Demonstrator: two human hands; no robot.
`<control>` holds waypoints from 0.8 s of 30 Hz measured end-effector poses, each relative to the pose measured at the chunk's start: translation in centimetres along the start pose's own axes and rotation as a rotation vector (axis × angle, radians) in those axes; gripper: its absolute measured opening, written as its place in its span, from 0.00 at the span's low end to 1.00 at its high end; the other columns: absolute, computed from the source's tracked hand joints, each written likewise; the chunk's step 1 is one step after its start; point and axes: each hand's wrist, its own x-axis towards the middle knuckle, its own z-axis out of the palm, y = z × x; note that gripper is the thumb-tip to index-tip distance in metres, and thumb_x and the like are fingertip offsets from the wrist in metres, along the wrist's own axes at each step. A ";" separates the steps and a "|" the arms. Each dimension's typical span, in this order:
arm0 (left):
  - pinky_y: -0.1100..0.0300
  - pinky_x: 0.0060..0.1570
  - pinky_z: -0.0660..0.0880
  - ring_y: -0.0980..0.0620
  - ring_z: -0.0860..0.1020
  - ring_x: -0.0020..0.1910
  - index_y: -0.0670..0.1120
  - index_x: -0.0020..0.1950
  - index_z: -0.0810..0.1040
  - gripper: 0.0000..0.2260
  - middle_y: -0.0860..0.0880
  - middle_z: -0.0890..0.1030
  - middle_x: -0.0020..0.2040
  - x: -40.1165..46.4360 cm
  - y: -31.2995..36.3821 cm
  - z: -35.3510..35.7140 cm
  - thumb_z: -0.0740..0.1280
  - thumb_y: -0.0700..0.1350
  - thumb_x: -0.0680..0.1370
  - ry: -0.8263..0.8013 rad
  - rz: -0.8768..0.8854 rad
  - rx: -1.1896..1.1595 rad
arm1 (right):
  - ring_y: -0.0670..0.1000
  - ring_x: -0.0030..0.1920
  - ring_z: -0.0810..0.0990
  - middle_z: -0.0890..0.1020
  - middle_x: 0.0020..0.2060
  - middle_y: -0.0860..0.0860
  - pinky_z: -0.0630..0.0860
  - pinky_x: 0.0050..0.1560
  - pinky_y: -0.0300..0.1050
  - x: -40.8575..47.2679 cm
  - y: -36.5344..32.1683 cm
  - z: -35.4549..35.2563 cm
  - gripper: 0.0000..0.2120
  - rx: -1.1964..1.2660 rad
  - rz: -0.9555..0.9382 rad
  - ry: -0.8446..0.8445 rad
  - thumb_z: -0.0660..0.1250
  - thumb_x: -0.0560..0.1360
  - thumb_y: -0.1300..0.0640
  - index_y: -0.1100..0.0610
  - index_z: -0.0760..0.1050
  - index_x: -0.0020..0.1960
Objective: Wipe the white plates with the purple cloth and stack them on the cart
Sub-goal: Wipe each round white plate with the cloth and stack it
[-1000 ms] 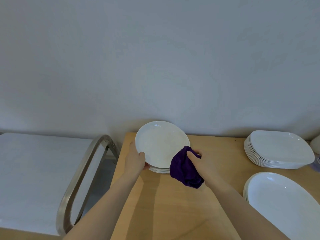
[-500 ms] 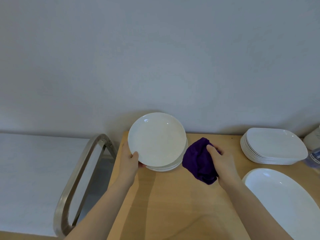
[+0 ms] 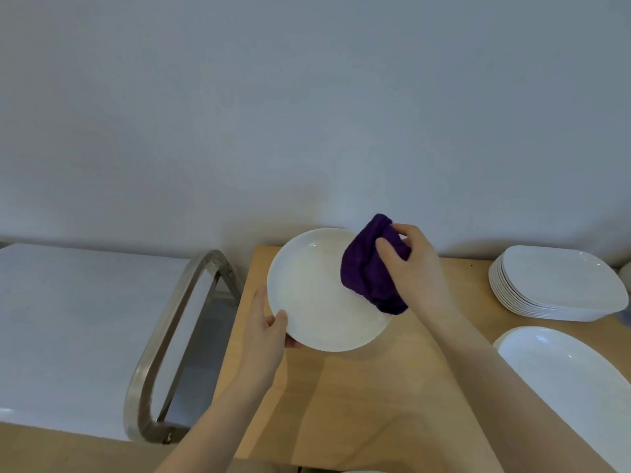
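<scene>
- The left hand [image 3: 264, 331] gripped the round plate [image 3: 317, 298] at its near-left rim, thumb on top, holding it tilted above the worktop [image 3: 358, 397].
- The right hand [image 3: 415, 268] clutched the bunched purple cloth [image 3: 370, 268] and pressed it on the plate's far-right inner face.
- To wipe well, the cloth likely needed to sweep the whole face and rim while the left grip stayed firm.
- The cart [image 3: 85, 336] stood just left of the worktop, no plates visible on it.
</scene>
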 end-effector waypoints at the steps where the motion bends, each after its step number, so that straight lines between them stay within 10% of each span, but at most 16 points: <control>1: 0.57 0.34 0.81 0.46 0.83 0.45 0.55 0.72 0.63 0.24 0.48 0.79 0.57 -0.2 -0.1 0.0 0.56 0.33 0.80 -0.004 -0.014 -0.003 | 0.42 0.46 0.79 0.78 0.46 0.41 0.76 0.43 0.39 0.0 0.2 0.8 0.14 -0.049 -0.007 -0.028 0.64 0.78 0.49 0.47 0.69 0.63; 6: 0.59 0.32 0.80 0.49 0.83 0.41 0.53 0.71 0.64 0.24 0.61 0.82 0.44 -1.2 0.0 0.0 0.57 0.32 0.80 -0.044 -0.022 0.024 | 0.54 0.61 0.72 0.73 0.61 0.51 0.73 0.59 0.52 0.1 2.2 3.9 0.20 -0.561 -0.196 -0.043 0.61 0.79 0.49 0.48 0.65 0.71; 12: 0.55 0.34 0.81 0.44 0.83 0.45 0.59 0.67 0.65 0.24 0.45 0.79 0.59 -1.3 -1.0 -0.1 0.58 0.34 0.80 -0.027 -0.074 0.011 | 0.59 0.66 0.69 0.71 0.68 0.54 0.66 0.65 0.57 -1.4 4.6 4.2 0.26 -1.053 -0.359 -0.188 0.54 0.74 0.36 0.48 0.74 0.66; 18: 0.54 0.34 0.81 0.46 0.83 0.43 0.61 0.65 0.67 0.23 0.46 0.81 0.54 -1.0 -0.9 0.5 0.59 0.34 0.80 -0.041 -0.039 0.019 | 0.60 0.72 0.58 0.54 0.76 0.54 0.65 0.68 0.54 -1.2 6.0 5.1 0.39 -1.047 -0.268 -0.405 0.62 0.73 0.35 0.47 0.51 0.78; 24: 0.48 0.36 0.82 0.48 0.83 0.44 0.56 0.65 0.71 0.22 0.51 0.83 0.50 -0.6 -0.4 1.3 0.58 0.32 0.80 -0.075 0.008 -0.062 | 0.55 0.69 0.61 0.62 0.73 0.48 0.67 0.62 0.51 -2.7 3.9 6.2 0.25 -0.885 -0.497 -0.455 0.60 0.72 0.36 0.45 0.71 0.66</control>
